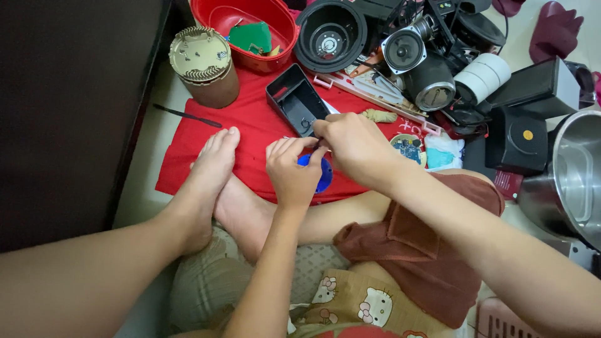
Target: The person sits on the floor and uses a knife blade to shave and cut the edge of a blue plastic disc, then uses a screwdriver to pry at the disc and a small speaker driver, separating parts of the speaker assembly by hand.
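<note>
Small round blue part (pixel 320 173) sits in the left hand (pixel 291 172), mostly hidden by fingers; only its blue rim shows at the hand's right edge, just above the person's bare shin. Left grip closed around it, fingers curled over the top. Right hand (pixel 354 145) comes in from the right, touching the left; thumb & forefinger pinched narrow on sth thin & dark at the blue part's top edge; can't tell what that thin item is.

Both hands hover over a red cloth (pixel 247 122) spread on the floor; person sits cross-legged, bare foot (pixel 210 169) resting on the cloth's left part.

Just behind the hands: open black rectangular tray (pixel 297 100), tilted; a bit of metal inside. Right of the hands, near: small round circuit board (pixel 410 149), then a white-and-teal packet (pixel 444 153). Beige rag knot (pixel 379 116) lies betw. tray & board.

Further back, left: brown cylinder w/ gold toothed top (pixel 203 62), upright at cloth's corner; thin black strip (pixel 186 116) on the floor beside it. Red bowl (pixel 285 28) behind, w/ green board pieces inside. Black round speaker frame (pixel 330 34) next to it; silver-rimmed speaker cones (pixel 416 66) & a white cylinder (pixel 482 76) beyond.

Far right: black box w/ yellow dot (pixel 519 141), steel pot (pixel 573 172) at frame edge.
</note>
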